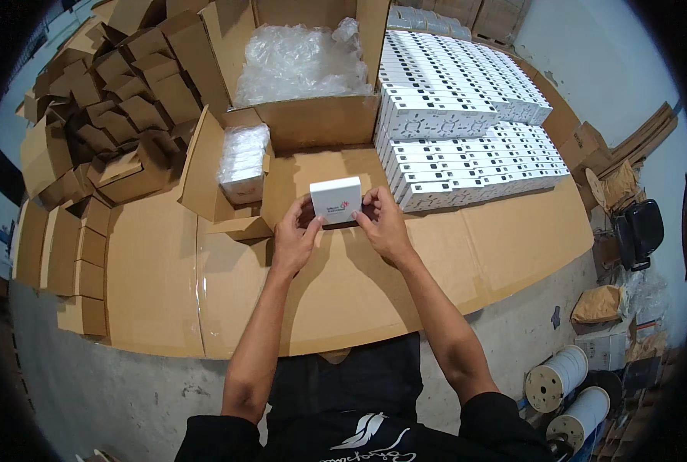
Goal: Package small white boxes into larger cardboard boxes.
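Between my two hands I hold a small, flat white box point(334, 199) upright above the cardboard-covered table. My left hand point(296, 235) pinches its lower left corner, thumb on the front. At the right edge, my right hand point(384, 225) grips it the same way, fingers behind. Just left of it stands an open brown carton point(218, 212) holding a row of items in clear plastic wrap point(243, 162). To the right, white boxes point(451, 115) are stacked in long rows, two tiers high.
Behind, a large carton point(297, 123) holds crumpled clear plastic bags point(301, 65). Open brown cartons point(128, 100) pile up at the far left, with more along the table's left edge. Cable spools point(547, 385) and a black chair point(640, 231) stand on the floor at right.
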A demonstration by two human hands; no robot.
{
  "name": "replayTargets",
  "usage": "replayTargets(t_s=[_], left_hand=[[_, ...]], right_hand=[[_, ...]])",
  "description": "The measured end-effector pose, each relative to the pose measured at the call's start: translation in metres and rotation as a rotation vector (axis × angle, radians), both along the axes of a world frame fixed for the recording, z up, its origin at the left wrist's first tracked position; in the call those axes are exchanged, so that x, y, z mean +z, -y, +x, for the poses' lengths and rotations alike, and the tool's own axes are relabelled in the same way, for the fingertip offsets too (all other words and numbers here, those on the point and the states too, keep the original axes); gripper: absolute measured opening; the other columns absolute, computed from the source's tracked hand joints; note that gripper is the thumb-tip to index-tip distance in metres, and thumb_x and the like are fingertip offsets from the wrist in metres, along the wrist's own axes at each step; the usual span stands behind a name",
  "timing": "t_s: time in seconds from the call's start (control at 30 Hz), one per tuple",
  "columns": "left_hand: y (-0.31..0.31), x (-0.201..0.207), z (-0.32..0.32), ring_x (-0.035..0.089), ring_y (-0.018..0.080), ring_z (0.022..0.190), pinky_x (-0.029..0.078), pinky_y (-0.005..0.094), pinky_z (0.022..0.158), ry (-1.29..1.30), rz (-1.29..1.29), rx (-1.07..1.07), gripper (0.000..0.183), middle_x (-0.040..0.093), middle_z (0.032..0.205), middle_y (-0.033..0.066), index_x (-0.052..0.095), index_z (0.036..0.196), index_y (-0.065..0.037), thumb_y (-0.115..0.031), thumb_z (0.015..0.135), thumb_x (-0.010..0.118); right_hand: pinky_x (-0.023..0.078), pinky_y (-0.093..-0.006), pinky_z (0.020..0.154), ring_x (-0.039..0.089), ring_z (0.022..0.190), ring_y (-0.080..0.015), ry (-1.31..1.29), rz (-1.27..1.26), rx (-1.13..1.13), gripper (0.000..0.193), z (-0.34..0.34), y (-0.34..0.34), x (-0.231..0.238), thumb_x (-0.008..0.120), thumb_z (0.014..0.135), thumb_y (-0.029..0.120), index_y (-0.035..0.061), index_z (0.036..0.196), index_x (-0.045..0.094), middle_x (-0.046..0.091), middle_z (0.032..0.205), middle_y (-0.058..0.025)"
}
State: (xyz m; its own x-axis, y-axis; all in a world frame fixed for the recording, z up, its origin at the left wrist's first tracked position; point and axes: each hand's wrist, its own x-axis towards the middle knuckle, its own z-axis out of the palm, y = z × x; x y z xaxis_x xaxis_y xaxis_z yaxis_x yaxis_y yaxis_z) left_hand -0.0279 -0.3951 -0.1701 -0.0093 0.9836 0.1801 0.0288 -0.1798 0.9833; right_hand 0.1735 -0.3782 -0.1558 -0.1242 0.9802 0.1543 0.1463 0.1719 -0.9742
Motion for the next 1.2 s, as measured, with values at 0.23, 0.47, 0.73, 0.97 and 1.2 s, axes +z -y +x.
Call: replayTargets(t_s=[0.23, 0.47, 0.73, 0.97, 1.2], left_hand=[[0.017, 0.013, 0.000, 0.066, 0.0185, 0.104, 0.053, 0.0324, 0.093, -0.244, -0.014, 0.019, 0.037, 0.069, 0.112, 0.0122, 0.055, 0.129, 0.002, 0.001, 0.094, 0.063], [0.021, 0.019, 0.001, 0.070, 0.0242, 0.104, 0.053, 0.0357, 0.092, -0.332, 0.025, 0.031, 0.035, 0.071, 0.108, 0.0164, 0.057, 0.125, 0.001, 0.000, 0.091, 0.065], [0.020, 0.014, 0.003, 0.063, 0.0265, 0.117, 0.050, 0.0369, 0.101, -0.324, 0.022, 0.039, 0.052, 0.064, 0.126, 0.0170, 0.048, 0.136, 0.000, -0.005, 0.089, 0.069], [0.026, 0.047, 0.012, 0.058, 0.0370, 0.114, 0.046, 0.0434, 0.099, -0.461, 0.475, 0.274, 0.042, 0.060, 0.119, 0.0194, 0.053, 0.127, 0.002, -0.014, 0.091, 0.066], [-0.072, 0.149, 0.052, 0.060, 0.0344, 0.104, 0.047, 0.0428, 0.095, -0.294, 0.542, 0.351, 0.029, 0.061, 0.110, 0.0186, 0.059, 0.115, 0.002, -0.014, 0.091, 0.064]], right_hand=[[0.051, -0.0413, 0.085, 0.067, 0.095, -0.0345, 0.193, 0.145, -0.042, 0.030, 0.006, 0.010, -0.001, 0.070, 0.085, -0.001, 0.0016, 0.105, 0.048, 0.064, 0.094, -0.0187], [0.052, -0.0423, 0.085, 0.068, 0.097, -0.0361, 0.205, 0.127, -0.029, 0.031, 0.008, 0.013, -0.006, 0.070, 0.084, -0.001, 0.0016, 0.107, 0.048, 0.065, 0.097, -0.0199], [0.050, -0.0427, 0.096, 0.063, 0.113, -0.0376, 0.175, 0.165, -0.026, 0.043, 0.010, 0.018, -0.002, 0.071, 0.082, 0.003, -0.0017, 0.117, 0.047, 0.064, 0.116, -0.0231], [0.044, -0.0492, 0.100, 0.055, 0.114, -0.0430, 0.635, 0.382, -0.090, 0.056, 0.020, 0.038, -0.013, 0.065, 0.079, 0.003, -0.0024, 0.131, 0.046, 0.057, 0.122, -0.0256], [0.039, -0.0475, 0.107, 0.051, 0.121, -0.0399, 0.729, 0.383, -0.133, 0.052, 0.019, 0.041, -0.008, 0.065, 0.080, 0.011, -0.0027, 0.128, 0.050, 0.056, 0.126, -0.0234]])
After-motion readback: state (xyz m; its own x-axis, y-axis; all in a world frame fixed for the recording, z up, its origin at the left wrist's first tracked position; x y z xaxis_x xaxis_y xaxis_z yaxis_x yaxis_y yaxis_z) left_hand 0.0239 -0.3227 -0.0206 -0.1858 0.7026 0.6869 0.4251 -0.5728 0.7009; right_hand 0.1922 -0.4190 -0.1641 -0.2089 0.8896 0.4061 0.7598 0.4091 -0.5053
